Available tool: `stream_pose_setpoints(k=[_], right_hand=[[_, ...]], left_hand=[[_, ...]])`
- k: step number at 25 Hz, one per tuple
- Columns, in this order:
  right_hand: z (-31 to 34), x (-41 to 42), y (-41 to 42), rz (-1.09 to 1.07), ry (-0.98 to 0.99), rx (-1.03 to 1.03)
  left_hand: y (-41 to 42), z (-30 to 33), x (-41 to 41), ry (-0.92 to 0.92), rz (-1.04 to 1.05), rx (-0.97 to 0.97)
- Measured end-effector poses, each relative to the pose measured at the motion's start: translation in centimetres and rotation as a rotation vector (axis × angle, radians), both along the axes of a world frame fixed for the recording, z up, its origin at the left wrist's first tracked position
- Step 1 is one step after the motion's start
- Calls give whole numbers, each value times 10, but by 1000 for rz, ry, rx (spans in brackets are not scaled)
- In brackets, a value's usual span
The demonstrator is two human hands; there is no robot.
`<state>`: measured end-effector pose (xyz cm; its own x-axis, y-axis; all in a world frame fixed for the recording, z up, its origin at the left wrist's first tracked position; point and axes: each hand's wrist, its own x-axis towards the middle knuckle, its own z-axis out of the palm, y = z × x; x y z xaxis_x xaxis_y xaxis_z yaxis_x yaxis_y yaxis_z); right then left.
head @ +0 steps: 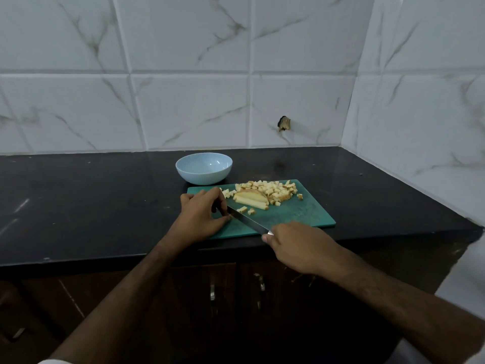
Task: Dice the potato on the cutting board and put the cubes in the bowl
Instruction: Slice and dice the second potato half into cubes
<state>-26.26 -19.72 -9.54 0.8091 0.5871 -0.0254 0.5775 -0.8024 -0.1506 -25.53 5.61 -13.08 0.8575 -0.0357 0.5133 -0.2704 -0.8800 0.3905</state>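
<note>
Head view, looking forward and down, counter (105, 206) near

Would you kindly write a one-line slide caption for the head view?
Right hand holds a steel knife over a green cutting board; potato cubes piled, pale-blue bowl empty.

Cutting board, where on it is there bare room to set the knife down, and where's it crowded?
The cutting board is bare along its right half, from the potato slices to its right corner. The back edge is crowded with potato cubes. The left end is taken by the left hand and the knife, gripped by the right hand.
</note>
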Motion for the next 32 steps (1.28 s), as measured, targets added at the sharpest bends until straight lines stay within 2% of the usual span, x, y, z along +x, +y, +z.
stream_pose_setpoints(k=[5,9,12,14,16,19,21,26,32], right_hand=[[-2,4,11,33,-68,-49],[24,19,-5,-12,22,0],[37,37,-28,-59,-5,82],[31,52,-35,-65,77,242],[17,66,-33,-62,147,467],[-2,84,-21,-86,188,822],[-8,93,-16,-119,241,960],[-18,107,-16,-129,303,1052],[-21,110,-17,-103,327,1084]], left_hand=[[0,0,0,-10,-27,-7],[1,-2,-2,-30,-42,16],[2,-2,1,30,-118,152],[-3,1,9,113,-175,277],[-13,5,21,119,-211,363],[-25,8,39,20,-239,540],[-24,8,44,-57,-231,624],[2,-1,47,-151,-29,542],[7,6,60,-135,126,471]])
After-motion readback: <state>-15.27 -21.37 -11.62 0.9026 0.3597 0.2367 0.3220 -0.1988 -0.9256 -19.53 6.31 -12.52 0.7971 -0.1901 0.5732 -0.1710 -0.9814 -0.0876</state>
